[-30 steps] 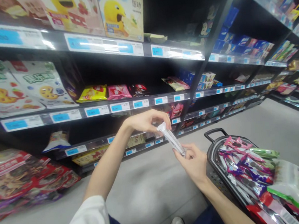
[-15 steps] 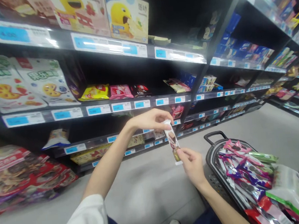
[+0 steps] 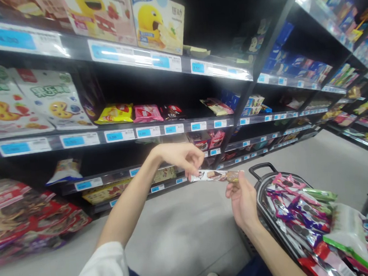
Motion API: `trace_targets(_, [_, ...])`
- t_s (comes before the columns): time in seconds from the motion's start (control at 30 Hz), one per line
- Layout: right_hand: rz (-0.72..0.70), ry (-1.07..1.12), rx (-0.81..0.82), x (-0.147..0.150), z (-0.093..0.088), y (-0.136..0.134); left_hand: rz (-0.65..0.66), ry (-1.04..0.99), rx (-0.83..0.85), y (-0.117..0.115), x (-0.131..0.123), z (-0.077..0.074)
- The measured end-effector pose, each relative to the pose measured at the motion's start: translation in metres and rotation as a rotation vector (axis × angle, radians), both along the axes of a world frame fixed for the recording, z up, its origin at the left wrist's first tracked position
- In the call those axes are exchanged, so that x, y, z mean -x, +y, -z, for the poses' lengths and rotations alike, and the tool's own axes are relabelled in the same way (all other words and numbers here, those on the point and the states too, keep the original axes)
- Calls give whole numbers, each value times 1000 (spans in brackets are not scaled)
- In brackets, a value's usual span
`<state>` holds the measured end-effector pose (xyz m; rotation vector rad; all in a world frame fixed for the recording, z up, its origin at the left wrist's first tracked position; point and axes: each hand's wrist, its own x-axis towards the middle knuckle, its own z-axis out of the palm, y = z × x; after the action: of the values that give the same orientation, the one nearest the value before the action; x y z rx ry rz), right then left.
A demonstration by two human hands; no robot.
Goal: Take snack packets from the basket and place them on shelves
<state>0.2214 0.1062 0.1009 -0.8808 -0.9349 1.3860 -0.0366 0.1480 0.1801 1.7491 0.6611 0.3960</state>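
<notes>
A slim wrapped snack bar (image 3: 214,176) with a wafer picture lies level between my two hands, in front of the lower shelves. My left hand (image 3: 182,157) pinches its left end with the fingertips closed. The bar's right end is pinched by my right hand (image 3: 242,197), fingers curled upward. Just right of that hand stands a dark shopping basket (image 3: 261,190) heaped with shiny snack packets.
Black store shelving (image 3: 112,135) with blue price tags runs along the left and back, stocked with biscuit bags and small packets. More shelves (image 3: 344,83) line the right side. Grey floor (image 3: 187,237) lies below my arms. Red snack bags (image 3: 25,218) sit low at left.
The bar has turned from upright to level, its printed face now showing. My right hand has shifted from below it to its right end, and my left hand has dropped slightly.
</notes>
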Motion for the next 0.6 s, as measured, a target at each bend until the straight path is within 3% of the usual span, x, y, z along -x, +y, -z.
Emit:
trace_targets(0.13, [11,30,30,0,1,3,70,110,50,1,-14,4])
trace_targets(0.33, [-39,-42,29,1,4,1,-16,64,-34,7,-51,15])
trace_targets(0.43, [14,-42,-32,-2,5,1,-92,2,-35,11,-62,20])
trace_targets(0.6, [126,-37,-93,-4,7,6,-365,-297,20,12,-65,18])
